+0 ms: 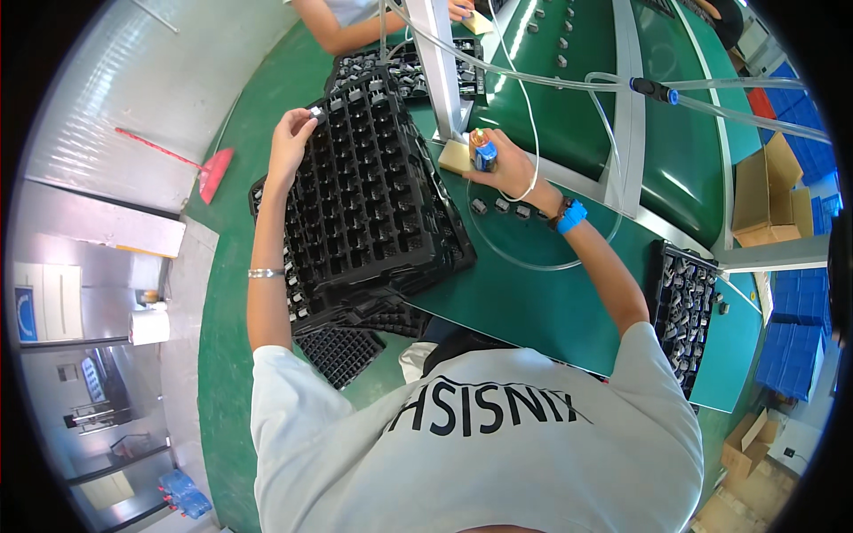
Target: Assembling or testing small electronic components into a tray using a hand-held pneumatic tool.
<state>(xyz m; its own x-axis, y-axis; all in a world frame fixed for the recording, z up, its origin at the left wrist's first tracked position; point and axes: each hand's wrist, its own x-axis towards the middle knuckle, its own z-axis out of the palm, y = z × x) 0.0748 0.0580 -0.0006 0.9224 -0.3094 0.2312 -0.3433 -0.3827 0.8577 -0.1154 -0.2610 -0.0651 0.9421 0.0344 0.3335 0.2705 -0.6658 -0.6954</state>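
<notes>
My left hand is closed in a pinch on a small silver-grey part, over the far left edge of a black compartment tray. Several of the tray's far compartments hold similar parts; many nearer ones look bare. On the green worktable, my right hand is wrapped round a small blue-and-orange cylindrical object whose exact kind I cannot make out. Beside its fingers lies a pale yellow block. A short row of small grey parts sits just nearer than this hand.
White metal posts and clear tubing with a black-and-blue fitting cross the bench. Another filled tray stands at right. Across the table is a co-worker's arm. Parts lie on the green conveyor. A red dustpan stands left.
</notes>
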